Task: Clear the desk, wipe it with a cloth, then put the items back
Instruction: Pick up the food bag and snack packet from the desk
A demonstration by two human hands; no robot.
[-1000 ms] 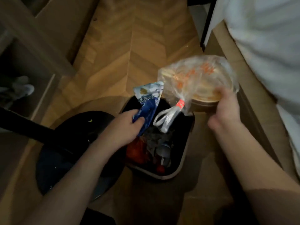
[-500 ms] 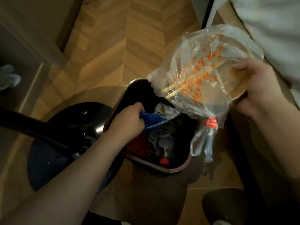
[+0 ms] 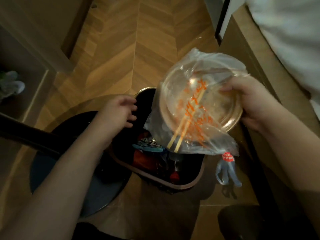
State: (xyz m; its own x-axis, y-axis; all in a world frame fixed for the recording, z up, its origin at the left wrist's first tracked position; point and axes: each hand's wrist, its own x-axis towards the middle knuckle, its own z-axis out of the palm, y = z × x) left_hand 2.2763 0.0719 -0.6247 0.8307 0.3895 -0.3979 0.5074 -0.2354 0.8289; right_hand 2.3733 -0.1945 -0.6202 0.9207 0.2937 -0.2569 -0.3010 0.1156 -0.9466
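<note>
A clear plastic bag (image 3: pixel 204 94) with orange print holds a round takeaway bowl and a pair of wooden chopsticks. My right hand (image 3: pixel 251 104) grips the bowl's rim through the bag and tilts it over a black bin (image 3: pixel 188 183) on the floor. The bag's knotted handles with a red tag (image 3: pixel 227 157) hang past the bin's right side. My left hand (image 3: pixel 119 113) hovers over the bin's left rim, fingers loosely curled, holding nothing. A blue snack wrapper (image 3: pixel 149 148) lies inside the bin on other rubbish.
A round dark chair base (image 3: pixel 74 179) and a black bar (image 3: pixel 26 134) lie left of the bin on the herringbone wood floor (image 3: pixel 138 49). A wooden bed frame (image 3: pixel 259 66) with white bedding (image 3: pixel 294 32) runs along the right. A cabinet stands at far left.
My left hand let go of the blue wrapper, which now lies in the bin, and lifted to the rim. My right hand swung the bagged bowl over the bin and tilted it.
</note>
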